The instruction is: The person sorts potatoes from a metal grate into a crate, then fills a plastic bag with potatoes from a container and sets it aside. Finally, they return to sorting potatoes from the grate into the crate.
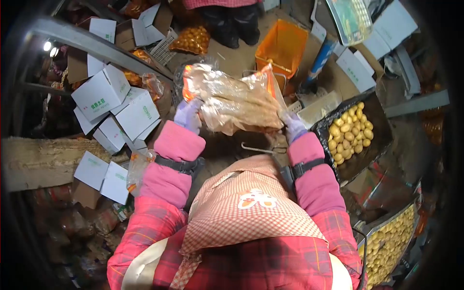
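A clear plastic bag (237, 101) with orange-red printed ends is stretched out in front of me, wrinkled and shiny. My left hand (190, 116), in a pale purple glove, grips its left edge. On the opposite side my right hand (293, 126), gloved alike, holds the lower right edge. Whether anything lies inside the bag I cannot tell. Just below it is a bent metal rod (261, 149), apart from both hands. To the right of my right hand stands a box lined with black plastic (374, 150), with potatoes (349, 133) in it.
An orange basket (280, 46) stands ahead, beside a blue post (321, 60). White cartons (104, 94) are heaped at left near a metal beam (101, 46). A person (227, 21) stands at the top by a bag of potatoes (192, 40). More potatoes (389, 246) fill a container lower right.
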Available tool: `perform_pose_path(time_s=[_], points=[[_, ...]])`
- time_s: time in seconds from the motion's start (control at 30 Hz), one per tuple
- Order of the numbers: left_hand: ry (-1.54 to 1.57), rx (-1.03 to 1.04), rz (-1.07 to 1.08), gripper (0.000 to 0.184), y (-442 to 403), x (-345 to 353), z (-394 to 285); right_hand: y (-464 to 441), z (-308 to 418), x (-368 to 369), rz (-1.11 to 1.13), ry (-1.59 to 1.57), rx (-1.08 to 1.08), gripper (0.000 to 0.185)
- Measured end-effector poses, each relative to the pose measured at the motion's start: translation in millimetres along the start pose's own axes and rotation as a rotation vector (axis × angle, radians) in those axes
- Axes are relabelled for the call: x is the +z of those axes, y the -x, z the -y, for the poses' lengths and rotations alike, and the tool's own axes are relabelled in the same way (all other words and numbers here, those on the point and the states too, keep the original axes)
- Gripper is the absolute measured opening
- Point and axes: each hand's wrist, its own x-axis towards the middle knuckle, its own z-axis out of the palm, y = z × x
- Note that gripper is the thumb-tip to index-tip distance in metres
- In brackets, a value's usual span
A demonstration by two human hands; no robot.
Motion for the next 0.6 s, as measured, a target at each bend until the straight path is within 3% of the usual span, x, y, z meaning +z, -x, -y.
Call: perform_pose_path(time_s=[0.03,0.13,0.17,0.2,0.27,0.33,0.4,0.5,0.57,0.6], points=[[0.052,0.129,0.040,0.030,-2.6,-2.8,12.6,-11.1,-10.1,-2.3,-0.043,-0.107,-0.063,0.040],[0.096,0.107,0.027,0.030,23.3,10.3,-7.3,-53.6,-31.6,-65.0,-0.076,0.056,-0.080,0.051],[0.105,0.215,0.087,0.032,19.1,7.4,-3.3,-36.6,-6.1,-35.7,-0.176,0.097,-0.043,0.055],[0.127,0.227,0.092,0.032,19.8,5.2,0.1,-22.1,14.9,-17.4,-0.007,0.072,-0.011,0.060],[-0.048,0.322,0.145,0.032,33.0,15.6,-2.3,17.9,60.1,35.3,0.309,0.151,0.092,0.072],[-0.327,0.694,0.168,0.049,36.1,16.1,13.6,42.8,86.0,88.8,0.544,0.179,0.046,0.077],[-0.962,1.197,0.135,0.056,39.0,6.6,8.7,52.0,96.1,120.5,0.540,0.216,0.007,0.075],[-1.208,1.140,0.163,0.051,51.6,8.7,4.0,7.2,73.7,112.2,0.693,0.223,0.026,0.058],[-1.282,1.188,0.156,0.047,51.9,6.7,13.4,9.6,76.9,117.1,0.654,0.777,-0.639,0.035],[-1.268,1.186,0.138,0.047,53.2,5.8,17.3,-4.2,71.2,109.8,0.663,0.796,-0.634,0.035]])
